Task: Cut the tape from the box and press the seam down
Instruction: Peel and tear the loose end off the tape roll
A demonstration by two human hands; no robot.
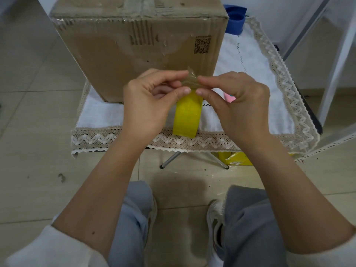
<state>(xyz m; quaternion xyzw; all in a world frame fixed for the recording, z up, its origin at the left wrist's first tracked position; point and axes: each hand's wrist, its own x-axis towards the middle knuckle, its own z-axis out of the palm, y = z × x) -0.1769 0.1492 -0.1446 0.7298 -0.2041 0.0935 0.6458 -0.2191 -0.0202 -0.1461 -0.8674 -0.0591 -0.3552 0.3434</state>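
A brown cardboard box [140, 49] stands on a small table, with clear tape remnants along its top edge. In front of it, my left hand [148, 101] holds a yellow tape roll [186, 118] upright over the table's front edge. The roll's loose clear tape end [190, 79] is pinched between the thumb and forefinger of both hands. My right hand [235, 97] grips that end from the right. A pink object [230, 98] shows behind my right hand; I cannot tell what it is.
A white cloth with lace trim [212, 140] covers the table. A blue object [235, 20] sits at the back right beside the box. A yellow package [237, 159] lies on the tiled floor under the table. White furniture [327, 54] stands at the right.
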